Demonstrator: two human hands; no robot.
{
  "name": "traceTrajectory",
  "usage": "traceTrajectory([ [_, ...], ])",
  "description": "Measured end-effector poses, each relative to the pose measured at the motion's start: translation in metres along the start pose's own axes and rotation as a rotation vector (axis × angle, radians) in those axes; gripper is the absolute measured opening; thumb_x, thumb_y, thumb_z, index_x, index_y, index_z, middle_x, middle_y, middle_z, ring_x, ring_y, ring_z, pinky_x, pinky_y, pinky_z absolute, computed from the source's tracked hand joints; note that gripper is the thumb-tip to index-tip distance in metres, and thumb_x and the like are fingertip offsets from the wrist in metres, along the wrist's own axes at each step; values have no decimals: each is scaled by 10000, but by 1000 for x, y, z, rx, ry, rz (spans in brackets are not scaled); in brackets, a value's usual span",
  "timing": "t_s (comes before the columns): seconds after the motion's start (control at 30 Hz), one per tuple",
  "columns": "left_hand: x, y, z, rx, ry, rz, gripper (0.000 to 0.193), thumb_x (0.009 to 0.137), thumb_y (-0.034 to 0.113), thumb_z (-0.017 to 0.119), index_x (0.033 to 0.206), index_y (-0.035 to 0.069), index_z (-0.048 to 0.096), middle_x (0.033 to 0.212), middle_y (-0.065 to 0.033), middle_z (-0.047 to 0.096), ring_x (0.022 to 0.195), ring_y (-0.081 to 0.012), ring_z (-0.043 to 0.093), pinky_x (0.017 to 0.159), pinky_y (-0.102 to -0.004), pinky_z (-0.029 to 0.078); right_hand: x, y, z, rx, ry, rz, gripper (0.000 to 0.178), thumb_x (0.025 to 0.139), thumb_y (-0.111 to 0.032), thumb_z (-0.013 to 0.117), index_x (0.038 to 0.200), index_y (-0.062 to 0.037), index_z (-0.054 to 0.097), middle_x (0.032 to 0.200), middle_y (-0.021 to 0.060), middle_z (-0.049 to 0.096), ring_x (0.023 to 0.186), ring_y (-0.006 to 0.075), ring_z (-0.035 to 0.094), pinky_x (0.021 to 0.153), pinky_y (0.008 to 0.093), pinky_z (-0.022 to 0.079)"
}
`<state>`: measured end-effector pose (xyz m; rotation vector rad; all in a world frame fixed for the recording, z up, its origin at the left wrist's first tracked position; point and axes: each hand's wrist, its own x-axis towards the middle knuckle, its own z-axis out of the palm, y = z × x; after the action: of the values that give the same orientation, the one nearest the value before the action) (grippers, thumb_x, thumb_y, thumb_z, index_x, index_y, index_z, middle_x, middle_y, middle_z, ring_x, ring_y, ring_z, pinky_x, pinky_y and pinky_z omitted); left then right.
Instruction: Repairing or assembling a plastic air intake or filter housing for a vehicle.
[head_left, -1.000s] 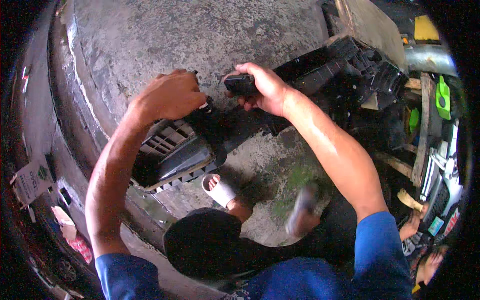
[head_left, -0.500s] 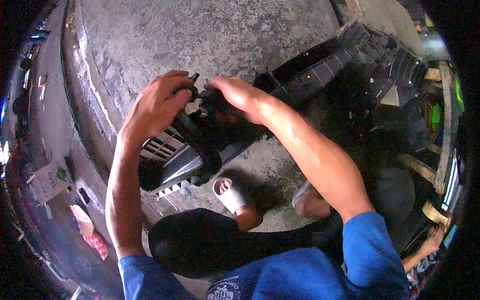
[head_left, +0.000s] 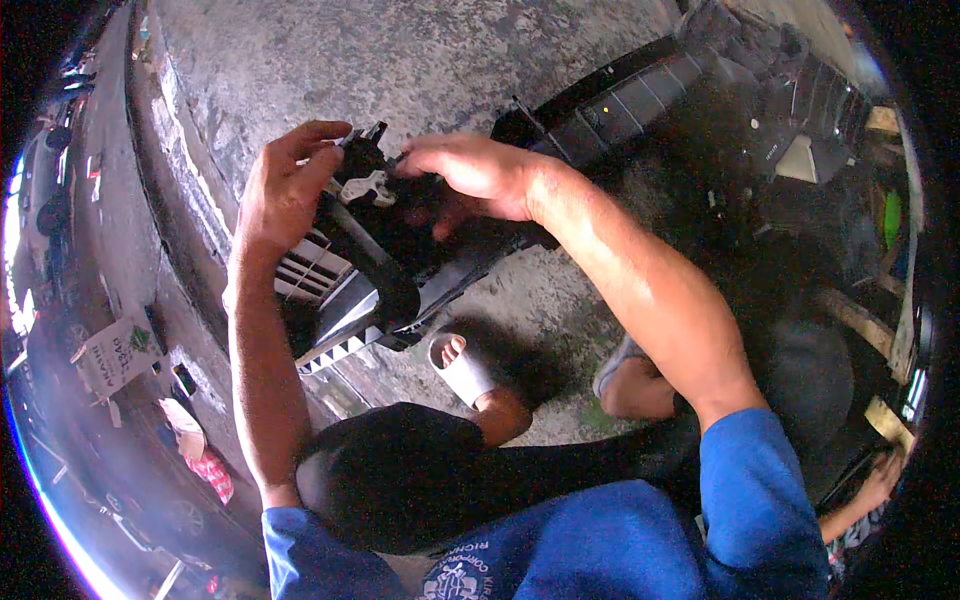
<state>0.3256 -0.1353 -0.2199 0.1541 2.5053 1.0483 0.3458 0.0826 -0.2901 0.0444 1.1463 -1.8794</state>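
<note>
While the left hand [head_left: 285,190] grips the black plastic housing [head_left: 375,260], right hand [head_left: 470,175] fingers curl onto it.

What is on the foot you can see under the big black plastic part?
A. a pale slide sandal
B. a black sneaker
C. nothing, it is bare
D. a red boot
A: a pale slide sandal with open toes sits on the foot, on the concrete floor just below the black plastic part.

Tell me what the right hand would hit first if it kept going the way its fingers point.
The right hand points leftward, so it would probably meet the small white clip atop the black plastic housing, just before the left hand; depth is uncertain.
</note>
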Motion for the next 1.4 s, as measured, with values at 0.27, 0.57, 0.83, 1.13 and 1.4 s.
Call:
traceTrajectory([
  [0.27, 1, 1, 3, 9, 60, 35, 406, 863, 238, 540, 1177, -12, 604, 1037, -156, 672, 928, -202, 629, 848, -313, 467, 3, 1, -4, -66, -43, -54, 359, 907, -313, 613, 1151, -51, 584, 1059, 83, 626, 811, 199, 647, 674, 339, 562],
  [0.57, 1, -6, 2, 32, 100, 98, 408, 833, 244, 549, 1155, 6, 625, 985, -176, 688, 889, -228, 655, 808, -319, 485, 4, 6, 3, -175, 33, -163, 463, 858, -395, 683, 1130, -30, 597, 1051, 88, 633, 857, 173, 626, 707, 323, 553],
  [0.83, 1, -2, 2, 11, 89, 100, 392, 841, 232, 545, 1152, 9, 629, 972, -169, 690, 882, -212, 653, 803, -311, 485, 4, 3, 2, -286, 44, -212, 453, 846, -409, 700, 1091, -37, 625, 999, 69, 659, 902, 150, 617, 690, 294, 529],
  [1.13, 3, -3, 5, 85, 126, 161, 384, 842, 241, 544, 1139, 18, 640, 993, -178, 690, 925, -244, 668, 842, -327, 486, 5, 7, 5, -328, 121, -216, 458, 832, -423, 712, 1045, -21, 652, 947, 50, 663, 826, 125, 618, 677, 269, 520],
  [1.4, 2, 4, 6, 217, 152, 111, 379, 847, 267, 524, 1124, 43, 654, 974, -182, 694, 951, -285, 676, 854, -348, 494, 10, 12, 7, -462, 199, -307, 483, 806, -375, 755, 1077, 7, 640, 956, 61, 669, 828, 103, 606, 644, 253, 516],
])
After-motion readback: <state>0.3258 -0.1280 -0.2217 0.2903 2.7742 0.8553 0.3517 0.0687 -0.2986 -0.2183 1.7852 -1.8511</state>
